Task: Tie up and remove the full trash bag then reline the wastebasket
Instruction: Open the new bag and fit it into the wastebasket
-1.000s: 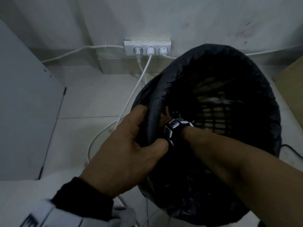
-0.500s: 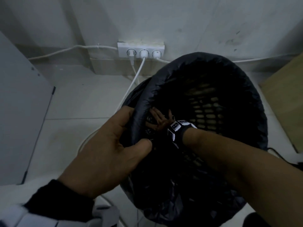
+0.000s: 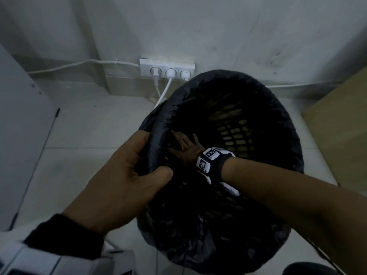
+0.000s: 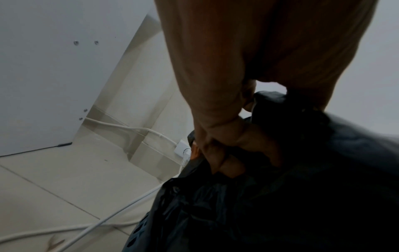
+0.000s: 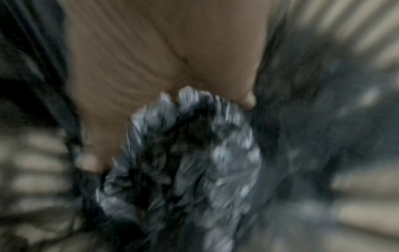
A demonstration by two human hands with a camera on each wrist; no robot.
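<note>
A black mesh wastebasket (image 3: 286,124) stands on the tiled floor, with a black trash bag (image 3: 158,133) folded over its rim. My left hand (image 3: 127,175) grips the bag-covered rim on the left side, thumb inside and fingers outside; the left wrist view shows the left hand (image 4: 226,146) curled on the bag (image 4: 302,187). My right hand (image 3: 185,147) reaches inside the basket with fingers spread against the liner on the inner left wall. The right wrist view is blurred: the right hand (image 5: 162,59) lies over crumpled bag plastic (image 5: 183,162).
A white socket strip (image 3: 166,66) sits on the wall just behind the basket, with white cables (image 3: 163,92) running down onto the floor. A grey cabinet panel (image 3: 19,126) stands at the left and a tan board (image 3: 341,120) at the right.
My right hand has gone further into the basket and its fingers have spread out against the liner. My left hand keeps its grip on the rim.
</note>
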